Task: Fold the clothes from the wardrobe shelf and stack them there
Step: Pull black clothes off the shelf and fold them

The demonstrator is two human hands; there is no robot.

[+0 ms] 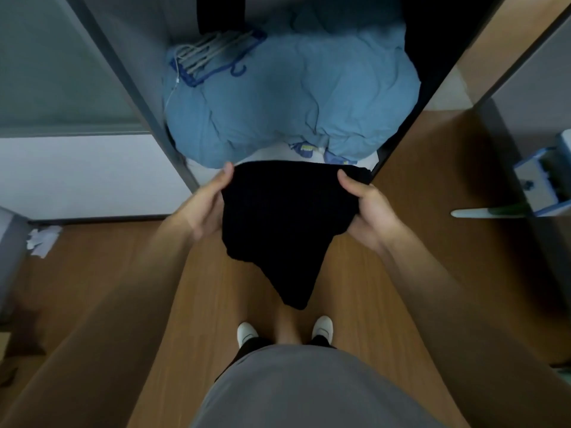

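Observation:
A black garment (284,223) hangs in the air in front of the open wardrobe, its lower end drooping to a point above my feet. My left hand (208,200) grips its upper left edge, thumb on top. My right hand (366,205) grips the upper right edge in the same way. Behind it, the wardrobe shelf (268,154) shows as a pale strip, mostly covered by a large crumpled blue quilt (293,97).
Blue and pale hangers (216,55) lie on the quilt's back left. Dark wardrobe side panels (133,88) stand left and right of the opening. Crumpled paper (43,239) lies on the wooden floor (123,273) at left. A blue-and-white object (543,177) sits at right.

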